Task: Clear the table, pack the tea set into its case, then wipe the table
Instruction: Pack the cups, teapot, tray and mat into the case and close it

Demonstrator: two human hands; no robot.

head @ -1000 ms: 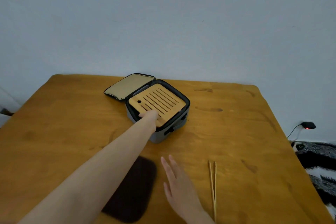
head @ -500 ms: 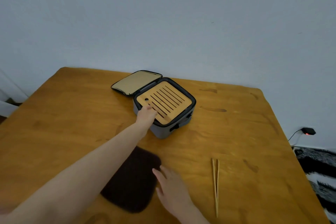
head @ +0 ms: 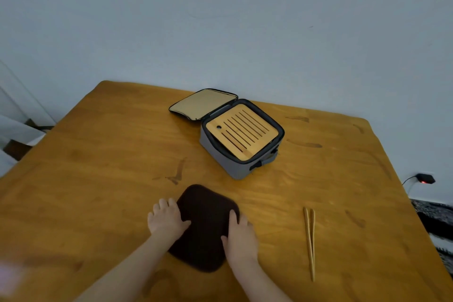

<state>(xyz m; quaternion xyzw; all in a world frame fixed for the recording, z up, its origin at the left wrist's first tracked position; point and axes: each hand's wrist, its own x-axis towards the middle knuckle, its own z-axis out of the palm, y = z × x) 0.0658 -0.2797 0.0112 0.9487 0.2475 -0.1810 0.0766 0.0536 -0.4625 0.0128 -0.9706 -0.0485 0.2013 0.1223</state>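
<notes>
A dark brown cloth (head: 204,225) lies flat on the wooden table (head: 98,179) right in front of me. My left hand (head: 166,219) grips its left edge, fingers curled at the rim and thumb on top. My right hand (head: 241,235) holds the right edge the same way. Farther back stands the grey tea set case (head: 235,168), unzipped, with a slatted bamboo tray (head: 241,133) set inside it. Its lid (head: 202,104) lies flat on the table behind the case. A pair of bamboo tongs (head: 309,240) lies to the right of my hands.
The table meets a plain wall at the back. A black plug with a red light (head: 425,178) and a patterned rug (head: 434,223) are beyond the right edge. Pale furniture (head: 14,130) is off the left edge.
My left hand left the tray in the case and came back to the cloth's left edge. My right hand slid onto the cloth's right edge. The view shifted down and left.
</notes>
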